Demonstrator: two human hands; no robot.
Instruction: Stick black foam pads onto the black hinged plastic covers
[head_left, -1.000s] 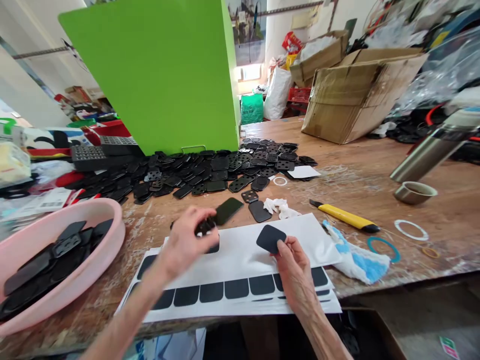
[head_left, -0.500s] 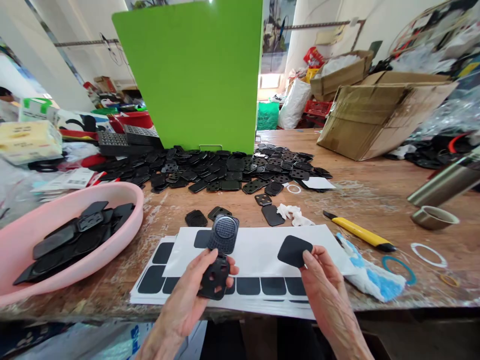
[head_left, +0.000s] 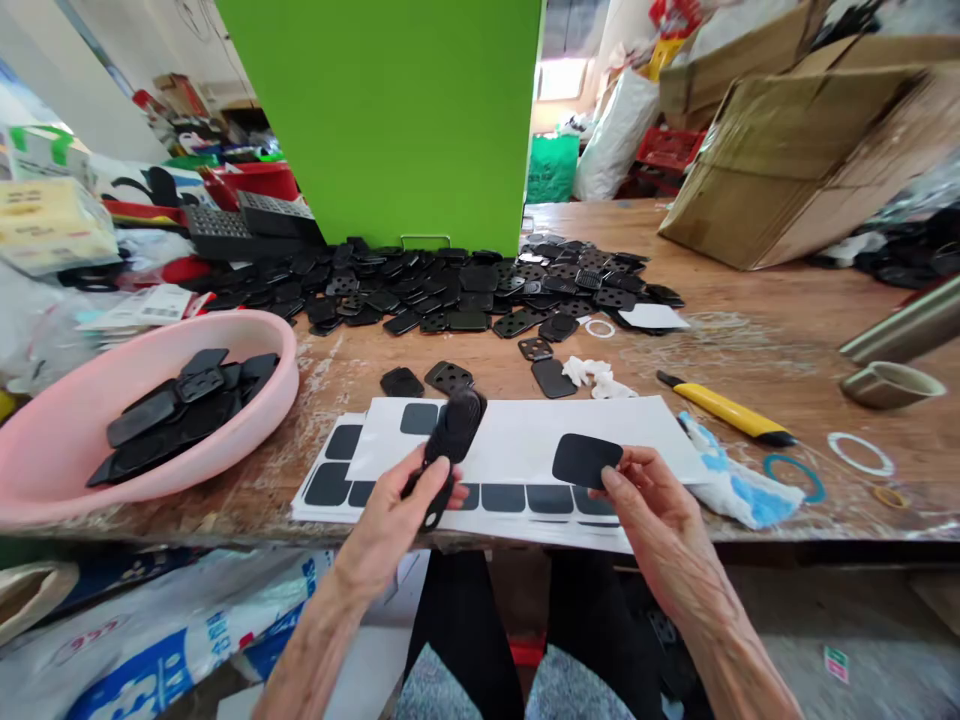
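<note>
My left hand (head_left: 394,515) is shut on a black perforated plastic pad (head_left: 454,428), with a second dark piece (head_left: 436,503) pinched edge-on below it. My right hand (head_left: 656,495) holds a black rounded-square rubber pad (head_left: 586,460) by its edge, just above a white backing sheet (head_left: 525,432). Rows of black rounded-square stickers (head_left: 502,497) lie on the sheets beneath both hands. Several loose black pads (head_left: 553,378) lie on the wooden table just beyond the sheets, and a large heap of black pads (head_left: 420,290) spreads behind them.
A pink plastic basin (head_left: 225,345) holding black pads stands at the left. To the right lie a yellow utility knife (head_left: 724,412), a blue-and-white cloth (head_left: 739,485), and a steel flask (head_left: 907,325). A green board (head_left: 375,100) rises behind the heap.
The view has tilted downward. My left hand has turned its pads edge-on, and the pad in my right hand has rotated to sit flatter.
</note>
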